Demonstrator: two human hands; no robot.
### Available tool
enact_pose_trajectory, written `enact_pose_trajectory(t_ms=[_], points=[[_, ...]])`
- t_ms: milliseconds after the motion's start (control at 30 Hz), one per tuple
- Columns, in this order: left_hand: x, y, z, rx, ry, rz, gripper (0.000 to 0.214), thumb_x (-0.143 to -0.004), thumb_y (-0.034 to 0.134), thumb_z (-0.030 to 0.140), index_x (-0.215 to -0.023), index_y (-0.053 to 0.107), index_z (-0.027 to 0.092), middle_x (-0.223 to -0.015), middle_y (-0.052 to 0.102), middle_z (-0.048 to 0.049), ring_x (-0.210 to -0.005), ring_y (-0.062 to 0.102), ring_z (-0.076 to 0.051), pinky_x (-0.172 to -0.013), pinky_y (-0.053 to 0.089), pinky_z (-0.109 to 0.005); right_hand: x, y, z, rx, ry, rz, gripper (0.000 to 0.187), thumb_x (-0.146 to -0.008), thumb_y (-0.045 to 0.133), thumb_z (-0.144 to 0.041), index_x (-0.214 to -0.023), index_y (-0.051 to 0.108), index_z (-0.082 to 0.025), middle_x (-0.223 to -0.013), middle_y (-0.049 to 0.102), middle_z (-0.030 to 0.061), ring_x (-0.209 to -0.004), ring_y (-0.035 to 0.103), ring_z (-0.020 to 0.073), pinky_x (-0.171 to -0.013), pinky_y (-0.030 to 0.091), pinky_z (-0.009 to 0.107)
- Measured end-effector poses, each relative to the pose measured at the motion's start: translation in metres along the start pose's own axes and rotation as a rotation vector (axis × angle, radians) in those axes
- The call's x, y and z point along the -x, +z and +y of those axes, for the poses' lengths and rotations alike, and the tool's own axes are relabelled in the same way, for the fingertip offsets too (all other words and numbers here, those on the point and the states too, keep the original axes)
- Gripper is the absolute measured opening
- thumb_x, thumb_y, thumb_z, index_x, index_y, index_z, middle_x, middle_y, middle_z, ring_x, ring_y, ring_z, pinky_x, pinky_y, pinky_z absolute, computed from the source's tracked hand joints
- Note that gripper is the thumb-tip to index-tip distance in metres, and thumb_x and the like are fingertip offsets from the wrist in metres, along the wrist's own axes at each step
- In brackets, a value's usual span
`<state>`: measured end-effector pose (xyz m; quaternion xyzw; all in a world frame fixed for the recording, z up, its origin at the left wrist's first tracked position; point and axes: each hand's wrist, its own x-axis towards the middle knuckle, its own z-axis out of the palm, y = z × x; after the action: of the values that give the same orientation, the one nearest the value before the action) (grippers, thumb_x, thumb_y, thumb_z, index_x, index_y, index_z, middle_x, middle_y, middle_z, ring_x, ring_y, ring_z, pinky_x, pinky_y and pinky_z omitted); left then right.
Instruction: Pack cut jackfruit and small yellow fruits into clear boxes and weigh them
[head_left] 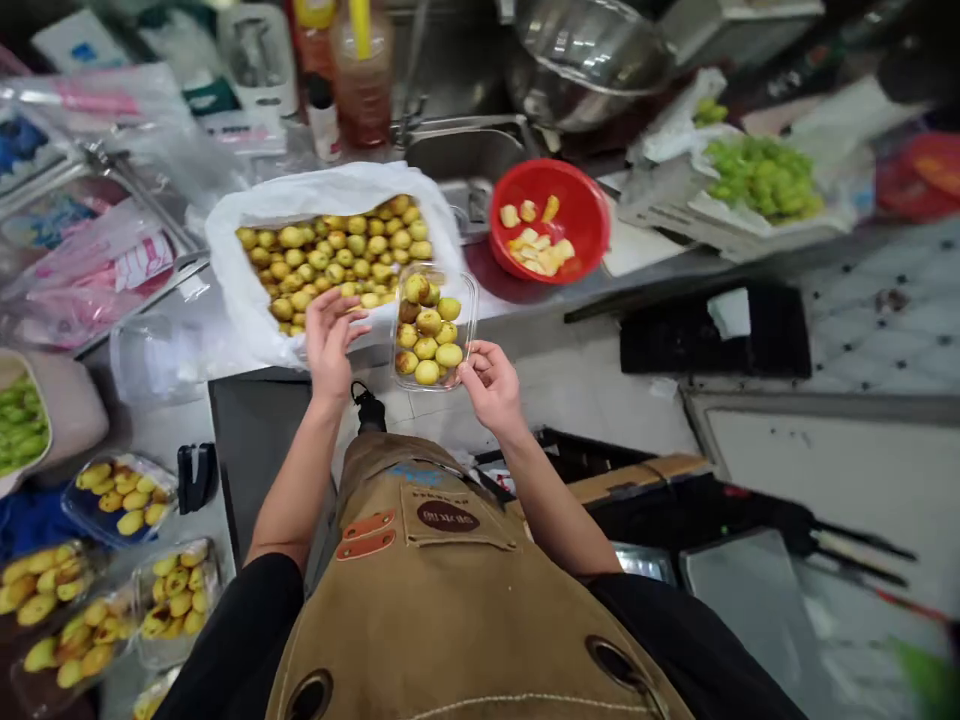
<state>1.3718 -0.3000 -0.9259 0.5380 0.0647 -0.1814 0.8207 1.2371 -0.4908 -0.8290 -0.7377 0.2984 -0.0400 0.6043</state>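
My right hand (493,385) grips the lower right corner of a clear plastic tub (475,312). In the tub are several yellow-green fruits with brown patches (428,322), which look like jujubes. My left hand (330,345) is open, fingers apart, over the front edge of a box lined with white paper (247,290). Many more of the same fruits (337,250) fill that box. The tub's upper part overlaps the box's right front corner; whether it rests there I cannot tell.
A red bowl (607,225) holding pale yellow pieces stands right of the box, by a sink (465,150). Green grapes (765,175) lie in a paper-lined box further right. Filled plastic tubs (176,600) and a bin (82,410) are on the left. Bottles (364,80) stand behind.
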Motion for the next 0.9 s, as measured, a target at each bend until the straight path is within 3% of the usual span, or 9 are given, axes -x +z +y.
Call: enact_pose_trajectory(t_ms=[100,167,233,400,500,567,667,767,900], points=[[0.035,0.030,-0.017,-0.159,-0.038,0.007,0.032,-0.092,0.067,0.053,-0.091,0.046,0.030,-0.095,0.061,-0.0038,-0.087,0.064,-0.023,-0.085,0.061,-0.048,0.054,-0.059,0.016,-0.083,-0.004,0.288,0.063,-0.085,0.087,-0.074,-0.115,0.057,-0.027,-0.070,0.068,-0.0079,-0.059,0.072,0.0172,-0.067,0.068,0.035],[0.071,0.048,-0.031,-0.219,-0.066,-0.121,0.032,-0.085,0.064,0.039,-0.077,0.037,0.026,-0.074,0.046,0.0000,-0.068,0.050,-0.020,-0.070,0.052,-0.040,0.097,-0.104,0.029,-0.138,-0.007,0.526,0.068,-0.078,0.090,-0.077,-0.111,0.056,-0.028,-0.069,0.067,-0.0085,-0.058,0.071,0.0164,-0.067,0.068,0.035],[0.116,0.063,-0.047,-0.270,-0.109,-0.289,0.026,-0.077,0.061,0.029,-0.069,0.036,0.023,-0.066,0.040,0.0012,-0.063,0.044,-0.017,-0.065,0.043,-0.033,0.146,-0.154,0.045,-0.176,-0.029,0.752,0.071,-0.074,0.092,-0.078,-0.109,0.054,-0.028,-0.068,0.067,-0.0096,-0.057,0.069,0.0154,-0.067,0.068,0.034],[0.239,0.080,-0.085,-0.429,-0.226,-0.639,0.024,-0.068,0.052,0.034,-0.058,0.035,0.022,-0.055,0.040,0.0007,-0.055,0.041,-0.016,-0.058,0.037,-0.030,0.278,-0.276,0.088,-0.259,-0.020,1.293,0.068,-0.076,0.094,-0.066,-0.106,0.045,-0.028,-0.062,0.064,-0.0130,-0.051,0.067,0.0143,-0.064,0.065,0.032],[0.273,0.086,-0.095,-0.480,-0.263,-0.804,0.021,-0.066,0.053,0.033,-0.056,0.038,0.022,-0.055,0.045,0.0000,-0.057,0.046,-0.017,-0.060,0.039,-0.031,0.340,-0.328,0.112,-0.354,0.004,1.524,0.060,-0.083,0.092,-0.053,-0.103,0.040,-0.029,-0.060,0.060,-0.0145,-0.051,0.066,0.0131,-0.062,0.064,0.028],[0.275,0.093,-0.095,-0.515,-0.248,-0.880,0.021,-0.069,0.055,0.032,-0.056,0.041,0.021,-0.059,0.049,-0.0001,-0.061,0.047,-0.017,-0.062,0.039,-0.031,0.368,-0.349,0.124,-0.401,-0.018,1.578,0.055,-0.089,0.088,-0.049,-0.104,0.039,-0.029,-0.060,0.059,-0.0148,-0.052,0.066,0.0122,-0.062,0.063,0.026],[0.264,0.107,-0.091,-0.552,-0.197,-0.935,0.022,-0.072,0.059,0.034,-0.058,0.047,0.022,-0.062,0.050,-0.0005,-0.065,0.048,-0.018,-0.066,0.040,-0.032,0.389,-0.361,0.138,-0.496,-0.019,1.598,0.046,-0.095,0.083,-0.047,-0.106,0.042,-0.028,-0.060,0.060,-0.0130,-0.053,0.068,0.0133,-0.059,0.063,0.025],[0.261,0.120,-0.086,-0.526,-0.207,-0.878,0.019,-0.072,0.062,0.037,-0.063,0.052,0.024,-0.063,0.049,-0.0006,-0.065,0.046,-0.019,-0.065,0.038,-0.034,0.399,-0.355,0.148,-0.609,0.026,1.605,0.041,-0.100,0.078,-0.046,-0.106,0.042,-0.028,-0.061,0.064,-0.0105,-0.052,0.071,0.0163,-0.053,0.062,0.026],[0.281,0.132,-0.088,-0.520,-0.240,-0.840,0.017,-0.076,0.061,0.040,-0.070,0.052,0.027,-0.060,0.043,0.0002,-0.059,0.040,-0.020,-0.061,0.034,-0.036,0.409,-0.343,0.153,-0.712,0.051,1.592,0.043,-0.098,0.081,-0.048,-0.109,0.043,-0.029,-0.065,0.070,-0.0075,-0.052,0.072,0.0191,-0.050,0.063,0.027]])
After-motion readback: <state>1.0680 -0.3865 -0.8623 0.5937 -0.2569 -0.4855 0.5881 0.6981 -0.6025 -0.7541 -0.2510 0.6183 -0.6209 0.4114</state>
